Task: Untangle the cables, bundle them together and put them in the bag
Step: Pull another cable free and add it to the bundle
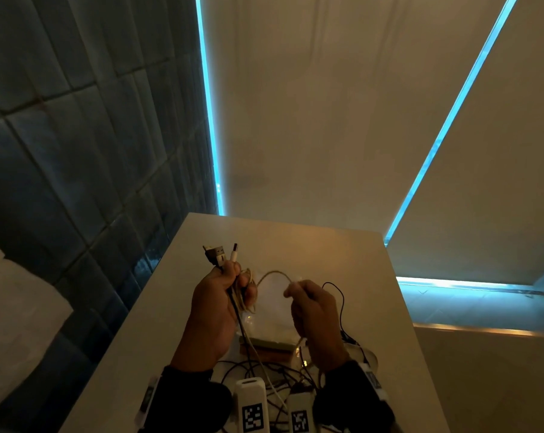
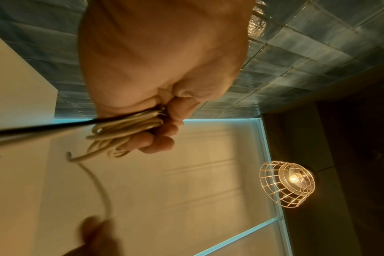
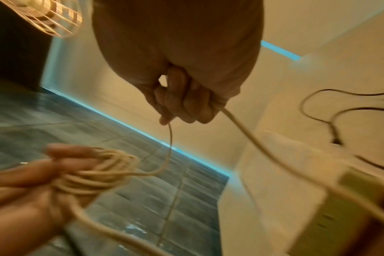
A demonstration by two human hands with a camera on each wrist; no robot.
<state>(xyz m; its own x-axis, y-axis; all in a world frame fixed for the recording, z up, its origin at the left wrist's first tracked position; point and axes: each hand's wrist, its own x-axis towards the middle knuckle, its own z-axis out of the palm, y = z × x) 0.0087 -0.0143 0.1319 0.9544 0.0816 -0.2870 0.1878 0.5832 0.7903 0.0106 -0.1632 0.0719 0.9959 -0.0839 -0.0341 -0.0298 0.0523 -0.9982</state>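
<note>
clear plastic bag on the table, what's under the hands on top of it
Nothing visibly lies on the clear plastic bag; both hands hover above it. The left hand and right hand cover parts of it, so those stay unseen.

My room is dim and amber under the caged lamp [image 2: 287, 183], cyan light strips [image 1: 210, 120] glaring, my right wrist view smeared with motion blur.

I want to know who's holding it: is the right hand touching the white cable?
Touching. The right wrist view shows the right hand curled round the white cable.
</note>
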